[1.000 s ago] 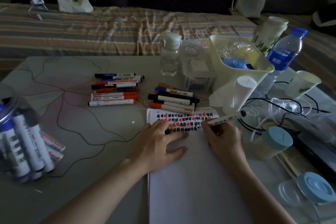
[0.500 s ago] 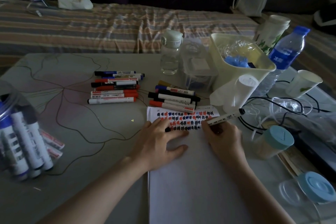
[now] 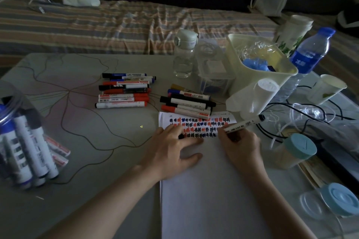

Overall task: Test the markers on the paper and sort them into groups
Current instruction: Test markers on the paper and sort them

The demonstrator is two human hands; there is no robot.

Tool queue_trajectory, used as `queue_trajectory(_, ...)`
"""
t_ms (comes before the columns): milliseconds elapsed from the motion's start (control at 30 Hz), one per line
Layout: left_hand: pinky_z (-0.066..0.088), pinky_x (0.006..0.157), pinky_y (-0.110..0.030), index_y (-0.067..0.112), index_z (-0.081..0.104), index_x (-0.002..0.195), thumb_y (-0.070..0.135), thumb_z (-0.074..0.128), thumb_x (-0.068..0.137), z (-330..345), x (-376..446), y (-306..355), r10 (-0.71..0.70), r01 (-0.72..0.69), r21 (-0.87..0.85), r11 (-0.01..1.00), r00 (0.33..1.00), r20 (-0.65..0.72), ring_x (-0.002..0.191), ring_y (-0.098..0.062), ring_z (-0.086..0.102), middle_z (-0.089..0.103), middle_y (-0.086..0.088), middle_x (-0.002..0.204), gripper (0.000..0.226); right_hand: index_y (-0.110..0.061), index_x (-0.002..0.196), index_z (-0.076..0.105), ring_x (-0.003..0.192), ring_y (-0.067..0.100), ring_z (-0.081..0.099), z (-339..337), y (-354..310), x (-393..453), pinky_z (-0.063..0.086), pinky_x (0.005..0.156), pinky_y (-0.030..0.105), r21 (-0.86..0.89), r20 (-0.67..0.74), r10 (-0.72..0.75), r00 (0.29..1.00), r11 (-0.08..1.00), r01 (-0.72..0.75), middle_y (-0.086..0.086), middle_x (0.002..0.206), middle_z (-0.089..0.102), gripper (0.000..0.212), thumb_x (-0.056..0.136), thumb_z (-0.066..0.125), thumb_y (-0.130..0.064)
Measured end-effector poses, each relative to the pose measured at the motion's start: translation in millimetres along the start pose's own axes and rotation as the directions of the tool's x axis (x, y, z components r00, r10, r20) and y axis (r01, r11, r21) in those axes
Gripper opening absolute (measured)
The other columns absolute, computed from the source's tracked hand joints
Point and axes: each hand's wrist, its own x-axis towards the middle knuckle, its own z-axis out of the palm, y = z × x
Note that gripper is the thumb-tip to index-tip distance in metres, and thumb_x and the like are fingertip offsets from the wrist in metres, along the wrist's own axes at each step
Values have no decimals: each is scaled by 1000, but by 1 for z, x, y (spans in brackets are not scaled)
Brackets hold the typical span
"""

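Gripping marker (image 3: 241,124), right hand (image 3: 240,146); tip seemingly on paper (image 3: 213,190).

White marker (image 3: 241,124) tilted, tip on paper (image 3: 209,190); marks fill top rows; two marker groups (image 3: 124,91) (image 3: 187,104) beyond.

Scene dim, underexposed; background beyond bed (image 3: 116,25) near black. White paper (image 3: 213,190) brightest area. Shadows soft, faint. Wide-angle bending at edges; jar (image 3: 23,132) at left edge slightly blurred.
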Motion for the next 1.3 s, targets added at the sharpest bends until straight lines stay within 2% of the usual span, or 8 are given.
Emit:
queue_trajectory(133, 33, 77, -28, 46, 56, 128, 73, 38, 84, -1, 1, 0, -2, 2, -1, 1000, 1000, 23, 97, -9, 45, 47, 11, 100, 55, -15, 62, 67, 60, 17, 65, 0, 1, 1, 49, 55, 30, -10, 3, -17, 1000, 1000, 17, 1, 56, 65, 33, 82, 71, -41)
queue_trajectory(467, 34, 83, -30, 46, 43, 136, 70, 29, 87, -10, 0, 4, -22, 18, 37, 999, 992, 123, 105, -12, 43, 46, 7, 110, 57, -20, 72, 70, 59, 5, 62, -5, -3, 4, 49, 56, 25, 201, -19, 107, 994, 974, -101, -6, 65, 70, 22, 83, 73, -38)
queue_trajectory(567, 34, 98, -39, 36, 22, 144, 45, 27, 99, -29, -6, 12, -107, 131, -96, 987, 970, 217, 105, -14, 43, 48, 5, 112, 46, -20, 78, 71, 51, 3, 57, -14, -19, 0, 47, 47, 17, 282, 42, 106, 994, 953, -113, -3, 60, 67, 13, 88, 71, -28)
queue_trajectory(700, 37, 98, -33, 22, 25, 142, 23, 34, 103, -70, -19, 25, -198, 262, -232, 937, 943, 266, 103, -16, 43, 44, -1, 117, 40, -17, 86, 67, 58, 7, 64, -35, -67, -5, 55, 52, 21, 358, 46, 51, 998, 932, -64, -2, 67, 71, 9, 88, 71, -25)
queue_trajectory(833, 41, 69, -9, 15, 36, 137, 14, 48, 99, -112, -45, 39, -257, 293, -427, 855, 956, 142, 101, -16, 55, 55, -7, 126, 40, -16, 83, 64, 50, 4, 58, -36, -134, -33, 49, 51, 19, 525, 140, 82, 987, 839, -144, -9, 57, 66, 14, 88, 72, -27)
queue_trajectory(933, 42, 74, -2, 10, 52, 121, 13, 57, 95, -128, -75, 45, -366, 274, -577, 769, 929, -46, 101, -9, 61, 66, -1, 117, 27, -10, 83, 66, 52, 9, 52, -28, -167, -66, 46, 54, 24, 617, 240, 127, 962, 745, -253, -6, 56, 59, 18, 87, 73, -26)
queue_trajectory(1067, 42, 76, -2, 14, 67, 105, 11, 65, 90, -134, -103, 36, -481, 289, -644, 708, 865, -142, 92, -6, 63, 69, 4, 101, 15, -11, 84, 67, 60, 12, 53, -18, -181, -113, 49, 61, 26, 690, 332, 206, 921, 613, -386, 2, 65, 59, 11, 87, 73, -20)
queue_trajectory(1300, 52, 79, -14, 29, 66, 92, 13, 70, 87, -142, -114, 31, -611, 271, -858, 435, 789, -61, 86, 0, 67, 72, 9, 94, 18, -9, 85, 69, 57, 9, 57, -17, -184, -141, 48, 56, 24, 704, 339, 207, 918, 592, -394, 0, 63, 61, 21, 93, 65, -29)
